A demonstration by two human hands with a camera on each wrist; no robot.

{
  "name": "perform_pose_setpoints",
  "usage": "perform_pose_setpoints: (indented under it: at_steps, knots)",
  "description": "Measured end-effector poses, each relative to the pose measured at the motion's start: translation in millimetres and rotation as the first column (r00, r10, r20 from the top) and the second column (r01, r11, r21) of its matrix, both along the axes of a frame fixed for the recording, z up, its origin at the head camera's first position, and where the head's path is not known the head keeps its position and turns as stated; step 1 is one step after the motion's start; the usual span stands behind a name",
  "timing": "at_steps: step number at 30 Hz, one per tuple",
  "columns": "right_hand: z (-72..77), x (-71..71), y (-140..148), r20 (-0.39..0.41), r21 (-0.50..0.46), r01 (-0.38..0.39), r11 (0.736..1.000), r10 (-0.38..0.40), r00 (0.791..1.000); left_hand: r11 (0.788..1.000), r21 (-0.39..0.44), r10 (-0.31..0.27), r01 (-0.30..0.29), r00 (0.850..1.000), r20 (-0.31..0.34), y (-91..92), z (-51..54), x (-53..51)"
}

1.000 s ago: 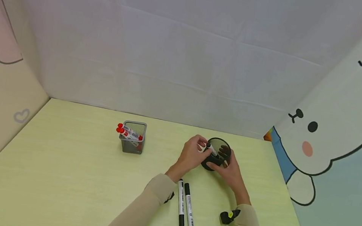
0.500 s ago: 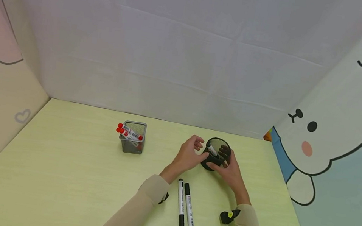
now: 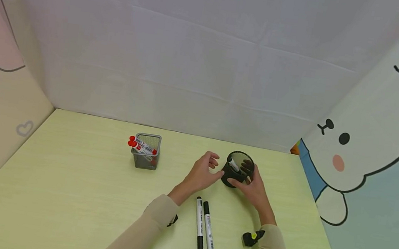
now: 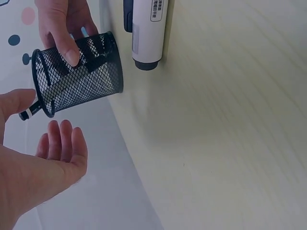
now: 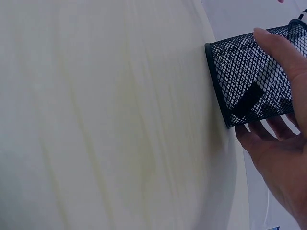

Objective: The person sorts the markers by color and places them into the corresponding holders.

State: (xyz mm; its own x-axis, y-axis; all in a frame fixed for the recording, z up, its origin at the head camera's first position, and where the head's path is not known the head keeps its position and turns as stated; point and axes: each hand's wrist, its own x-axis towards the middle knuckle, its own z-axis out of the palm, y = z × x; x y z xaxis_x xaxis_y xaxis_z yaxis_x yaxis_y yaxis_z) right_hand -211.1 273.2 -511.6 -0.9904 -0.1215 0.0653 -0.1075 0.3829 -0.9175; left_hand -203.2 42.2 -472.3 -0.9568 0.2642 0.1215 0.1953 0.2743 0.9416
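A round black mesh pen cup [image 3: 229,177] stands on the right half of the table. My right hand [image 3: 256,192] holds it from the right, thumb across the near side and fingers behind, as the right wrist view also shows around the mesh wall [image 5: 240,62]. One black-capped marker [image 3: 233,164] leans inside, its end poking above the rim. Just left of the cup is my left hand [image 3: 200,174], holding nothing, its fingers loosely bent and its thumb close to the rim. In the left wrist view that hand [image 4: 45,175] is apart from the marker's end.
Two black-and-white markers, a left one [image 3: 199,223] and a right one [image 3: 209,232], lie side by side on the table nearer the person. Further left stands a grey square mesh holder [image 3: 145,163] with several red-capped markers [image 3: 143,145]. A white curtain [image 3: 192,64] hangs behind.
My left hand has let go of the marker, which now leans in the pen cup, and has drawn back to the left. The right hand keeps its hold on the cup.
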Motion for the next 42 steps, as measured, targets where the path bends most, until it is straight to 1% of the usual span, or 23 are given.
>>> perform_pose_setpoints:
  at_steps: [6, 13, 16, 20, 24, 29, 32, 36, 42]
  knots:
    - [1.9, 0.6, 0, -0.004, 0.004, 0.002, 1.000, -0.002, 1.000, 1.000, -0.022, -0.005, 0.005, 1.000, -0.008, -8.0, -4.0, 2.9]
    - [1.0, 1.6, 1, -0.002, 0.010, -0.001, 1.000, 0.001, 1.000, 0.998, -0.054, -0.029, 0.028, 0.999, -0.025, -17.2, -6.8, 8.5]
    - [3.2, 3.0, 1, 0.007, 0.011, -0.001, 1.000, 0.001, 1.000, 0.997, -0.067, -0.040, 0.037, 0.999, -0.030, -20.9, -7.4, 11.2]
    - [8.8, 4.6, -2, 0.024, -0.002, -0.006, 1.000, 0.006, 1.000, 0.996, -0.078, -0.039, 0.037, 0.999, -0.028, -25.0, -8.0, 15.8]
    - [11.7, 4.9, -3, 0.029, -0.014, -0.014, 1.000, 0.014, 0.999, 0.993, -0.119, -0.029, 0.027, 0.999, -0.015, -27.3, -8.3, 22.3]
    - [4.5, 1.9, 0, 0.020, -0.006, -0.011, 1.000, 0.011, 1.000, 0.988, -0.152, -0.011, 0.012, 1.000, 0.001, -29.3, -6.2, 32.9]
    - [2.1, 1.7, 1, 0.011, -0.003, -0.008, 1.000, 0.008, 1.000, 0.988, -0.156, -0.005, 0.006, 1.000, 0.005, -30.6, -4.9, 39.4]
    - [2.4, 2.4, 1, 0.002, -0.005, -0.010, 1.000, 0.010, 1.000, 0.985, -0.172, 0.008, -0.007, 1.000, 0.007, -32.2, -5.9, 46.8]
    - [1.4, 1.6, 1, 0.003, 0.008, -0.011, 1.000, 0.011, 1.000, 0.985, -0.167, 0.048, -0.039, 0.998, 0.048, -33.8, -10.1, 57.9]
